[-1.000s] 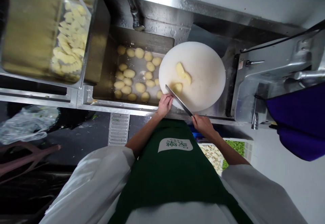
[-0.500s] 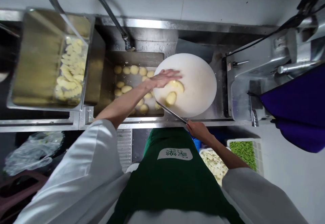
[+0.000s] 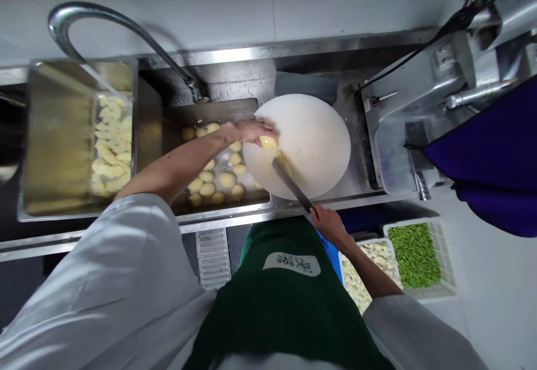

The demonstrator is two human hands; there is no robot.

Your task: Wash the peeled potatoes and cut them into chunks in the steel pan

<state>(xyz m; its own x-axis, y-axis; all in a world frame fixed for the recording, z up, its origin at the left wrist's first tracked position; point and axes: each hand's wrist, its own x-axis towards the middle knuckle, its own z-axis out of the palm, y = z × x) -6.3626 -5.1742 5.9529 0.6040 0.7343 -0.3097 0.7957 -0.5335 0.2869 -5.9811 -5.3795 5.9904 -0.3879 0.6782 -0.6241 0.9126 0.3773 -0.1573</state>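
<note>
My left hand [image 3: 255, 130] is over the left part of the round white cutting board [image 3: 316, 135], closed on a peeled potato piece [image 3: 268, 142] with a pale, wet face. In my right hand [image 3: 329, 224] is a knife [image 3: 292, 184], its handle gripped near the board's front edge. The blade slants up and left across the board, its tip just below the held piece. Another yellow potato piece [image 3: 286, 162] lies beside the blade, partly hidden by it and blurred.
Left of the board, a sink [image 3: 180, 205] holds several whole peeled potatoes. A deep steel pan [image 3: 59, 141] with potato slices stands farther left, under the curved faucet [image 3: 126, 20]. Below right are a crate of chopped greens [image 3: 419, 255] and a tub of pale pieces [image 3: 356, 280].
My left hand has moved left and curled round a potato piece, having been stretched flat before. The knife's tip has moved right, onto the board by the potato. The view has shifted.
</note>
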